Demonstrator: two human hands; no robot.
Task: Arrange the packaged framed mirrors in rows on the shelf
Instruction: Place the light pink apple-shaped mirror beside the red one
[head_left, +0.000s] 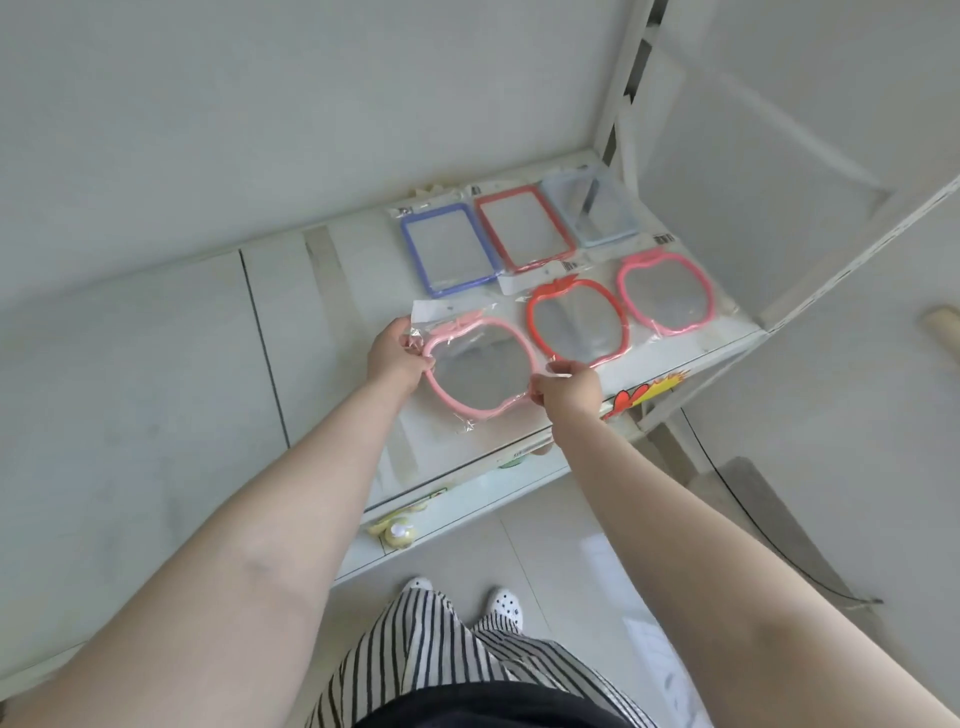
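The white shelf (332, 291) runs from nine o'clock towards three o'clock, its metal upright (621, 83) rising at one o'clock. On it lie six packaged mirrors in two rows. The far row, at twelve to one o'clock, holds a blue rectangular mirror (448, 249), a red rectangular mirror (525, 228) and a pale blue rectangular mirror (597, 208), side by side with wrappers overlapping. The near row holds a red apple-shaped mirror (575, 322) and a pink apple-shaped mirror (665, 293) at its two o'clock. The pale pink apple-shaped mirror (480, 371), in clear wrapping, sits at the centre, just at nine o'clock of the red apple one, between both hands. The left hand (397, 358) grips its nine o'clock edge, fingers curled on frame and wrapper. The right hand (569, 387) pinches its three o'clock edge between thumb and curled fingers, right beside the red apple frame. Whether it rests flat on the shelf cannot be told. Cartoon stickers (644, 392) mark the shelf's front lip at four o'clock.
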